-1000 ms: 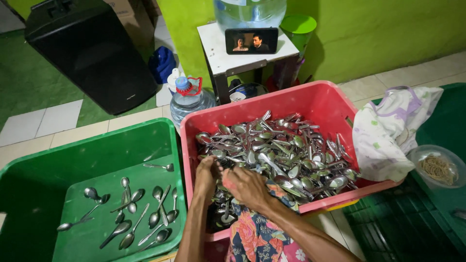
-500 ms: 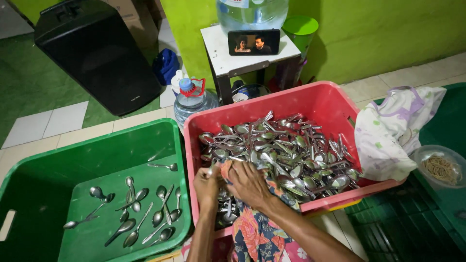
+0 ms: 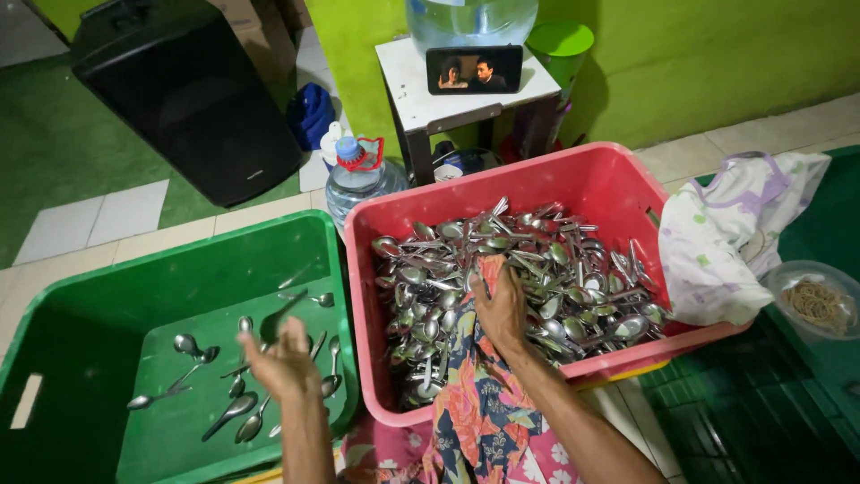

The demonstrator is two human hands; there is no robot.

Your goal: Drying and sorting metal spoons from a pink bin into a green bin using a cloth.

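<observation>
1. Ahead of me the wall [image 3: 717, 54] is painted bright green.
2. Against it stands a small white stool-like table [image 3: 430, 99]; a phone [image 3: 474, 69] leans at its front edge, its screen lit, with a large water bottle [image 3: 470, 20] behind it.
3. A green plastic cup [image 3: 562, 49] sits upside down at the table's right corner.
4. A black speaker box [image 3: 184, 90] stands at the far left.
5. The floor shows pale tiles [image 3: 98, 215] beside a green mat [image 3: 54, 143].
</observation>
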